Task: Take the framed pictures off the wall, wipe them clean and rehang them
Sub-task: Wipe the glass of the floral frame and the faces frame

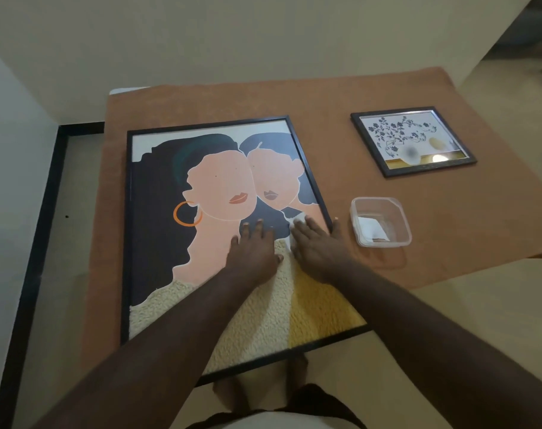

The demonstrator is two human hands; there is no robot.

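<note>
On the orange cloth (356, 97) that covered the table lay both pictures, so the taking-down part of the job looked finished. At the nine o'clock side of the cloth rested the large framed picture (207, 230), flat and face up, its near corner overhanging the table edge toward the person's feet. Both hands worked on its glass. Just left of centre, the left hand (252, 249) was pressed palm down with fingers spread and flat, gripping nothing, apparently steadying the frame. Beside it at three o'clock, the right hand (317, 247) was likewise flattened, its fingers bearing down on a small white wipe (296, 222) that peeked out at the fingertips, near the frame's right rail; the thumb reached over that rail. Off at three o'clock from the hands, well apart from the frame, stood a clear plastic tub (381, 221) holding what appeared to be more white wipes. Toward one o'clock lay the small framed floral picture (413, 140), also face up and untouched by either hand. My judgement: wiping of the large picture was under way, whether the small one had been cleaned could not be told, and rehanging of both remained.
</note>
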